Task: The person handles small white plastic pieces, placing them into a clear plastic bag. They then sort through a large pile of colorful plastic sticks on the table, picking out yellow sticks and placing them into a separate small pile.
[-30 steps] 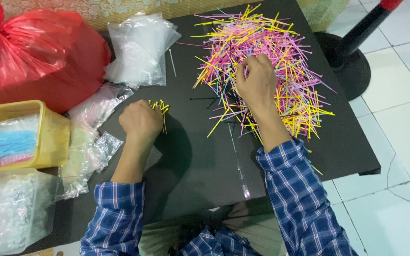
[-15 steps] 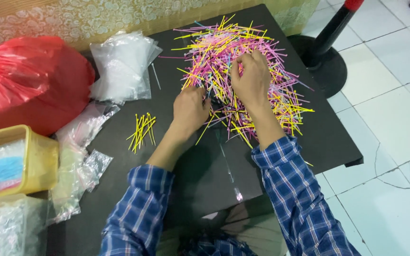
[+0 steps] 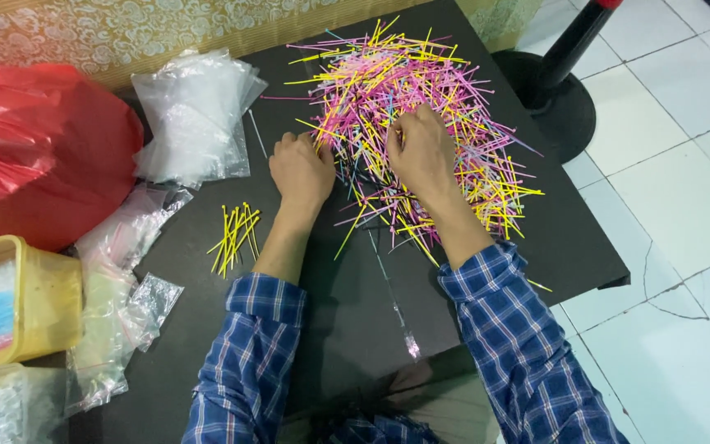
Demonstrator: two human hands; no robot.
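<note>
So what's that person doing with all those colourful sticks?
A person in a blue checked shirt has both hands in a big heap of thin sticks, yellow, pink and purple, on a dark table. The left hand is at the heap's near edge and the right hand rests on its middle. A small bunch of yellow sticks lies apart on the left. Clear plastic bags, a red bag and a yellow tub sit further left.
</note>
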